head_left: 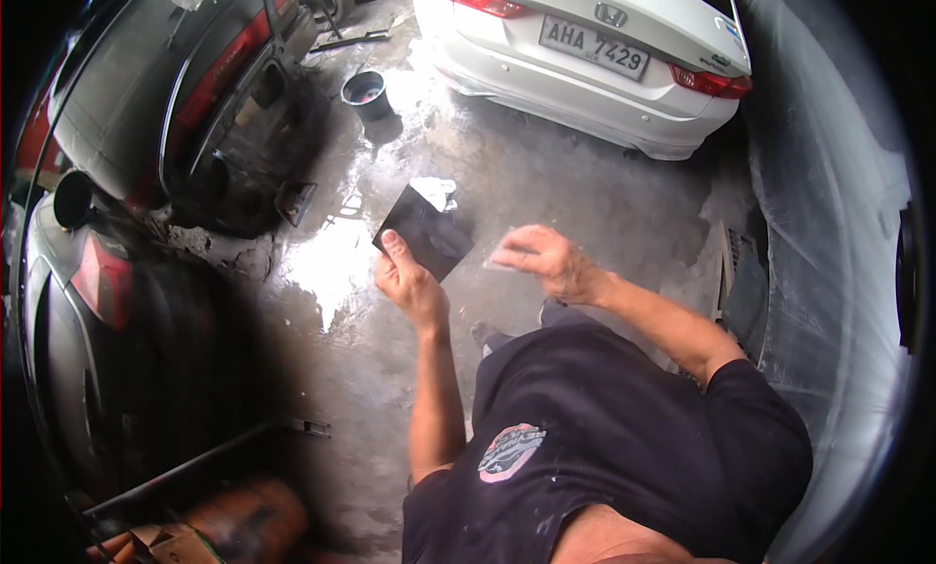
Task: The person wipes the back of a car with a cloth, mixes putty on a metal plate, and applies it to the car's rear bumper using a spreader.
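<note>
My left hand [411, 283] grips a flat black board [421, 231] by its near-left edge, thumb lying on top. At the board's far corner sits a lump of white paste-like material [435, 193]. To the right, apart from the board, my right hand [554, 262] pinches a thin, pale, flat spreader [499, 253] between thumb and fingers. The spreader and fingertips are slightly blurred, so its exact shape is hard to make out.
A white car [585, 81] stands ahead. On the left are a dark car with its rear panel exposed [244, 106] and another car [73, 301]. A dark bucket [365, 89] stands on the concrete floor [380, 369]. Plastic sheeting [829, 223] hangs along the right.
</note>
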Motion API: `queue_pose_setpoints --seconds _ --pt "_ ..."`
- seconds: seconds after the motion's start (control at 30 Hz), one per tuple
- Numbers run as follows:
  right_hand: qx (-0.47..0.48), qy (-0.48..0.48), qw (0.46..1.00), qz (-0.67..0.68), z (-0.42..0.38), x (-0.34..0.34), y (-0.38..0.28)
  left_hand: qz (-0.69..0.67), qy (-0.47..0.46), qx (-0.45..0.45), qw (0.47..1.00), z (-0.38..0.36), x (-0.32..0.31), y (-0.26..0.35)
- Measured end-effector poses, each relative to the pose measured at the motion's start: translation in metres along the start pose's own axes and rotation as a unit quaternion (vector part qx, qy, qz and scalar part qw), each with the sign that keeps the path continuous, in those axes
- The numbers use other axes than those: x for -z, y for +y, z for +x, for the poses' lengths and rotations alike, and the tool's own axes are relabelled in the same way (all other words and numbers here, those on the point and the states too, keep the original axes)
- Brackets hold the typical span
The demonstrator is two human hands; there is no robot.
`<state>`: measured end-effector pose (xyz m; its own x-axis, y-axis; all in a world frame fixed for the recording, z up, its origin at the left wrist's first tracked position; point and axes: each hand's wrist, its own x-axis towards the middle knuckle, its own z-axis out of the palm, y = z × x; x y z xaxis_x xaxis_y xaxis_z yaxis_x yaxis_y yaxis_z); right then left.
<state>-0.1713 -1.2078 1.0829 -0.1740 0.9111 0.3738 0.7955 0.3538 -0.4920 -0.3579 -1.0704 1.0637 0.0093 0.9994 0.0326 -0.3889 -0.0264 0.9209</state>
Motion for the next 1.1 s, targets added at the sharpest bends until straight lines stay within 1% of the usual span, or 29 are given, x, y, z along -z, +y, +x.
queue_pose_setpoints --seconds 0.03,0.07,0.1,0.13,0.17,0.23,0.27,0.3,0.37,0.4,0.43,0.47,0.5,0.53,0.57,0.6,0.63,0.7,0.73,0.77,0.83,0.87,0.9,0.97,1.0,1.03,1.07,1.1 --pt "-0.001 0.060 0.996 0.066 0.009 0.009 -0.008 -0.020 -0.011 0.040 0.999 -0.004 0.000 0.002" --pt "-0.005 0.060 0.996 0.066 0.015 0.014 -0.014 -0.038 -0.021 0.080 0.996 -0.007 -0.001 0.004" --pt "0.057 0.065 0.994 0.071 0.022 0.021 -0.019 -0.093 -0.032 0.155 0.983 -0.012 -0.006 0.005" --pt "0.119 0.071 0.988 0.073 0.025 0.023 -0.022 -0.153 -0.078 0.229 0.958 -0.014 0.009 -0.012" --pt "0.117 0.075 0.988 0.070 0.023 0.021 -0.021 -0.227 -0.091 0.295 0.924 -0.019 0.004 -0.016" --pt "0.089 0.061 0.994 0.027 0.011 0.006 -0.017 -0.207 -0.060 0.264 0.940 -0.030 0.003 -0.016" --pt "0.066 0.048 0.997 0.011 0.003 0.001 -0.005 -0.206 -0.063 0.264 0.940 -0.031 0.006 -0.017" --pt "0.063 0.054 0.996 0.010 -0.006 0.001 0.009 -0.201 -0.055 0.257 0.944 -0.031 0.010 -0.019" --pt "0.044 -0.021 0.995 -0.085 -0.017 0.006 0.023 -0.187 -0.064 0.252 0.948 -0.028 0.011 -0.012" --pt "0.034 -0.008 0.996 -0.088 -0.020 0.005 0.022 -0.161 -0.089 0.203 0.962 -0.028 0.010 -0.004" --pt "-0.001 0.022 0.998 -0.065 -0.014 0.009 0.019 -0.139 -0.113 0.150 0.972 -0.025 0.005 0.001" --pt "-0.034 0.052 0.997 -0.041 -0.007 0.015 0.016 -0.062 -0.104 0.116 0.986 -0.027 -0.005 0.000" --pt "-0.042 0.064 0.996 -0.042 0.001 0.019 0.011 -0.055 -0.117 0.116 0.985 -0.030 -0.008 -0.008" --pt "-0.009 0.046 0.996 -0.075 0.011 0.024 0.005 0.014 -0.124 0.100 0.987 -0.032 -0.009 -0.022" --pt "0.024 0.029 0.993 -0.108 0.014 0.027 0.002 0.069 -0.133 0.077 0.986 -0.036 -0.019 -0.020" --pt "0.044 0.064 0.986 -0.146 0.006 0.011 0.006 0.125 -0.139 0.053 0.981 -0.041 -0.030 -0.017" --pt "0.037 0.074 0.986 -0.146 -0.002 0.007 0.007 0.179 -0.143 0.029 0.973 -0.045 -0.040 -0.015" --pt "0.023 0.058 0.993 -0.099 -0.019 0.008 0.014 0.076 -0.052 0.103 0.990 -0.048 -0.059 -0.018" --pt "0.024 0.064 0.993 -0.099 -0.028 0.009 0.020 0.097 -0.076 0.088 0.988 -0.050 -0.058 -0.025" --pt "0.025 0.069 0.993 -0.097 -0.037 0.013 0.031 0.101 -0.077 0.084 0.988 -0.049 -0.061 -0.032" --pt "-0.007 -0.010 0.998 -0.055 -0.059 0.022 0.055 0.098 -0.027 0.093 0.990 -0.047 -0.075 -0.039" --pt "-0.027 -0.049 0.997 -0.047 -0.069 0.029 0.068 0.064 0.026 0.100 0.993 -0.044 -0.091 -0.039" --pt "-0.029 -0.045 0.998 -0.044 -0.077 0.035 0.082 0.062 -0.002 0.057 0.996 -0.042 -0.103 -0.038" --pt "-0.030 0.072 0.995 0.069 -0.083 0.061 0.103 0.053 -0.026 0.065 0.996 -0.044 -0.126 -0.042" --pt "-0.028 0.073 0.994 0.075 -0.086 0.072 0.112 0.049 -0.053 0.116 0.991 -0.051 -0.132 -0.049" --pt "0.036 0.084 0.990 0.107 -0.078 0.100 0.110 0.046 -0.080 0.168 0.981 -0.057 -0.137 -0.061" --pt "0.101 0.097 0.981 0.137 -0.076 0.119 0.115 -0.054 -0.081 0.231 0.968 -0.064 -0.152 -0.078" --pt "0.102 0.101 0.980 0.140 -0.084 0.126 0.125 -0.100 -0.061 0.301 0.947 -0.074 -0.161 -0.089"
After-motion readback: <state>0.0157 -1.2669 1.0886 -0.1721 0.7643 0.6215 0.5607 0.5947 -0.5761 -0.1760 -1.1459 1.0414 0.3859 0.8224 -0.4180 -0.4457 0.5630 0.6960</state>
